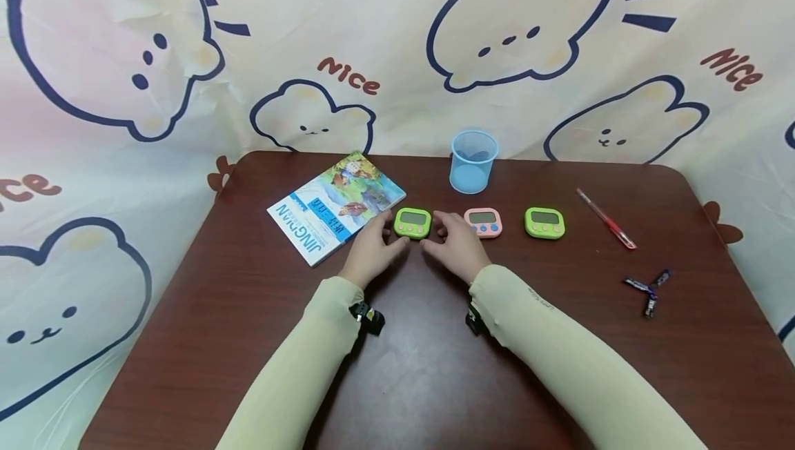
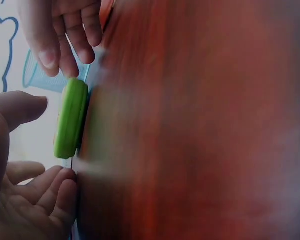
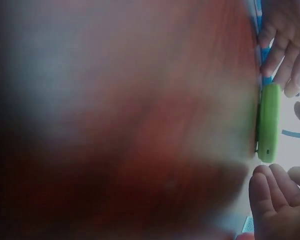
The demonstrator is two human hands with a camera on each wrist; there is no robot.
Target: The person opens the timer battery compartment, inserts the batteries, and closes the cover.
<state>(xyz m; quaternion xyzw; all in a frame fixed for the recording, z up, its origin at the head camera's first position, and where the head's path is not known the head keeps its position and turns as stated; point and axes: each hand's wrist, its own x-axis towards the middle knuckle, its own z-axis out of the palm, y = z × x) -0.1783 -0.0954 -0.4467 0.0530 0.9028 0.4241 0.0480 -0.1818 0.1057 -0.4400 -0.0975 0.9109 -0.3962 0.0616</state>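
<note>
A green digital timer [image 1: 413,223] lies on the brown table between the two hands. My left hand [image 1: 371,248] is at its left side, fingers loosely bent and thumb extended, overlapping the edge of a booklet [image 1: 323,205]. On the other side, my right hand [image 1: 458,246] has its fingertips just beside the timer, and its back partly covers a pink timer [image 1: 486,218]. Both wrist views show the green timer [image 2: 71,119] edge-on, with fingertips right at its two ends. Neither hand grips it.
Behind the hands stands a light blue mesh cup [image 1: 472,170]. Farther right are a second green timer [image 1: 544,223], a red pen [image 1: 606,219] and several small batteries [image 1: 650,296]. A patterned cloth [image 1: 397,36] hangs along the table's back edge.
</note>
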